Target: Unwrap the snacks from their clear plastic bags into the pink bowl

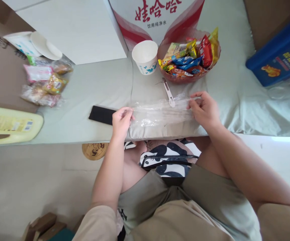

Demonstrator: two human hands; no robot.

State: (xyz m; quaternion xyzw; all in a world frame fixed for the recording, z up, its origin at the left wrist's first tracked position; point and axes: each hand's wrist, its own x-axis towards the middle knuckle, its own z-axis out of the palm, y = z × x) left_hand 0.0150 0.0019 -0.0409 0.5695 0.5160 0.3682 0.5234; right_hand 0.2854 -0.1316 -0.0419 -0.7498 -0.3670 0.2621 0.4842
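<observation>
A clear plastic bag point(157, 113) is stretched flat between my two hands over the front of the cloth-covered table. My left hand point(122, 118) pinches its left end, beside a black phone point(101, 114) lying on the cloth. At the opposite end, my right hand point(205, 108) has its fingers closed on the bag's edge. Just behind the bag lies a small white utility knife point(168, 93), its near end by the plastic. Beyond it stand a white paper cup point(145, 57) and a reddish clear bowl point(178, 78) of wrapped snacks.
Wrapped snacks point(45, 82) lie at the left, near tipped paper cups point(25, 43) and a pale yellow bottle point(11, 124). A white box point(71, 30) and a red-and-white water carton point(157, 20) stand behind. A blue container point(278, 57) is at the right.
</observation>
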